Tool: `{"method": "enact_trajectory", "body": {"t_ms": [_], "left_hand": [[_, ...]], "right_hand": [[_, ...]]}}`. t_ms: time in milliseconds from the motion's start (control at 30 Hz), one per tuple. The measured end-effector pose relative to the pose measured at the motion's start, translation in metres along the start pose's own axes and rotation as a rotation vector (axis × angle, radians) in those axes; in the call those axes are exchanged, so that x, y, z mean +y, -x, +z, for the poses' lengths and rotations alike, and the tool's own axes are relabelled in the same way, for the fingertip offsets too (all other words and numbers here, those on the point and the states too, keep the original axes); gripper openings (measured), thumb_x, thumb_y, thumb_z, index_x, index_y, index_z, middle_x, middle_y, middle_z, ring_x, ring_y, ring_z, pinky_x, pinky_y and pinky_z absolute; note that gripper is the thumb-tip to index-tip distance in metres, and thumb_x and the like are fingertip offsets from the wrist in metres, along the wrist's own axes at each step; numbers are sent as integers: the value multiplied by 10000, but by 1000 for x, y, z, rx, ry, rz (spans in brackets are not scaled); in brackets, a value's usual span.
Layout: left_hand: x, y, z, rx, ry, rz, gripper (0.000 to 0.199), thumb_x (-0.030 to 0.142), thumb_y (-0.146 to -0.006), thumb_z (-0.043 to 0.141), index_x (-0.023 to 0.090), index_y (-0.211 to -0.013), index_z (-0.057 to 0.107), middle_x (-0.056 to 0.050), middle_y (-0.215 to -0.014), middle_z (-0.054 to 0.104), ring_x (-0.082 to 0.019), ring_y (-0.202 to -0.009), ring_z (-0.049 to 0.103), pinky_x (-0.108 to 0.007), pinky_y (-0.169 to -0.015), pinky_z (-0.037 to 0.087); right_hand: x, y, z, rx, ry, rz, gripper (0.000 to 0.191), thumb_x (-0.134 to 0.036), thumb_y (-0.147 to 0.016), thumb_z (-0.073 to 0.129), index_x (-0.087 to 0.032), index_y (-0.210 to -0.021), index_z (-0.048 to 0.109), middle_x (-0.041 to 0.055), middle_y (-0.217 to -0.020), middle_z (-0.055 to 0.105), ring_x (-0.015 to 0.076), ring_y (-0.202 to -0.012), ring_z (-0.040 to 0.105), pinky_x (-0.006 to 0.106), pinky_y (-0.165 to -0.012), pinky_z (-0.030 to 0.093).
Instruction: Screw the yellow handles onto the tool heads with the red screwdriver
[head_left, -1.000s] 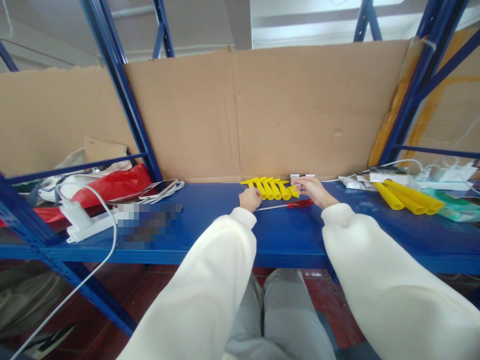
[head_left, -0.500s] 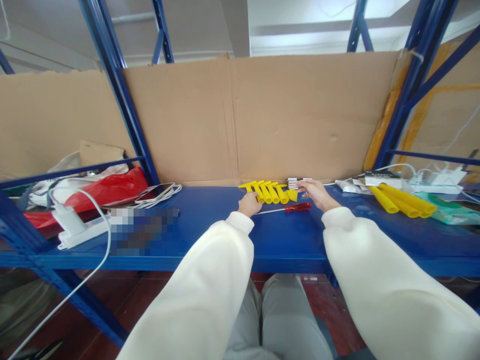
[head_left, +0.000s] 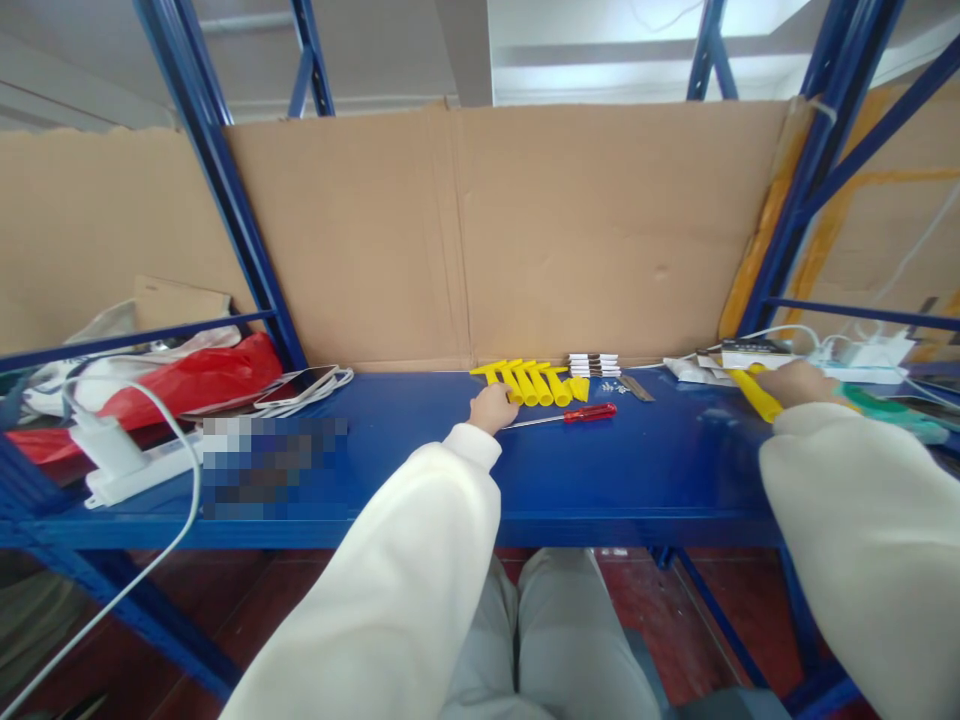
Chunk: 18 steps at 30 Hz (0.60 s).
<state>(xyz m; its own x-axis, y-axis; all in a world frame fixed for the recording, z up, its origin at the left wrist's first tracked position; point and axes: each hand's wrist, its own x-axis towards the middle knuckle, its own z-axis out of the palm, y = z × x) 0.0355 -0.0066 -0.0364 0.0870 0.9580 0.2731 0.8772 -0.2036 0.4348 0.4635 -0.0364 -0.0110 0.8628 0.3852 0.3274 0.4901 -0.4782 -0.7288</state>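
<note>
My left hand [head_left: 493, 408] is closed at the left end of a row of yellow T-shaped plastic pieces [head_left: 534, 384] with hollow round ends, its fingers on the leftmost piece. Just in front lies a screwdriver [head_left: 590, 413] with a red handle, its shaft pointing towards that hand. Far to the right, my right hand [head_left: 801, 384] reaches over the yellow tubes [head_left: 759, 396], with fingers curled on a tube; the hand and sleeve hide most of them. Small screws [head_left: 613, 387], a flat metal blade [head_left: 636, 388] and a stack of white-and-black small packs [head_left: 593, 364] lie right of the row.
Cardboard panels [head_left: 600, 230] close off the back of the blue table [head_left: 570, 475]. On the left are a power strip [head_left: 142, 470] with a cable, a red bag [head_left: 202, 380] and a phone [head_left: 304, 388]. A green-white packet [head_left: 892, 415] and chargers sit at the right.
My right hand has moved right, from beside the small packs to the yellow tubes, uncovering the screws and blade. My left hand stays at the leftmost yellow piece. The view has shifted slightly.
</note>
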Motion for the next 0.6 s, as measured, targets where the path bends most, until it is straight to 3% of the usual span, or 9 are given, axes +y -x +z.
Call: {"method": "enact_trajectory", "body": {"t_ms": [100, 267, 433, 600], "left_hand": [[0, -2, 1, 4, -3, -5, 359, 226, -887, 640, 233, -1230, 748, -122, -1337, 712, -293, -1252, 652, -383, -1044, 464], [-1, -2, 1, 28, 5, -6, 365, 217, -871, 658, 240, -1221, 758, -122, -1332, 715, -292, -1246, 658, -384, -1041, 469], [1, -2, -1, 27, -3, -4, 386, 227, -875, 655, 227, -1248, 751, -133, -1341, 709, -300, -1245, 661, -390, -1038, 480], [2, -2, -1, 25, -7, -10, 401, 216, -878, 632, 225, -1262, 745, -134, -1326, 717, -299, -1260, 655, -396, -1050, 478]], "right_hand": [[14, -9, -14, 24, 75, 117, 395, -268, -743, 751, -191, -1131, 757, 382, -1395, 527, 454, -1398, 398, 672, -911, 313], [19, -9, -24, -93, 193, 143, 395, -228, -781, 680, -257, -1168, 750, 354, -1446, 517, 417, -1452, 374, 689, -887, 300], [30, -9, -26, -208, 359, 30, 425, -204, -768, 638, -191, -1187, 711, 357, -1403, 557, 387, -1407, 463, 640, -950, 321], [54, -22, -18, -126, 380, -85, 307, -170, -739, 574, -214, -1005, 721, 336, -1280, 633, 398, -1310, 560, 589, -887, 413]]}}
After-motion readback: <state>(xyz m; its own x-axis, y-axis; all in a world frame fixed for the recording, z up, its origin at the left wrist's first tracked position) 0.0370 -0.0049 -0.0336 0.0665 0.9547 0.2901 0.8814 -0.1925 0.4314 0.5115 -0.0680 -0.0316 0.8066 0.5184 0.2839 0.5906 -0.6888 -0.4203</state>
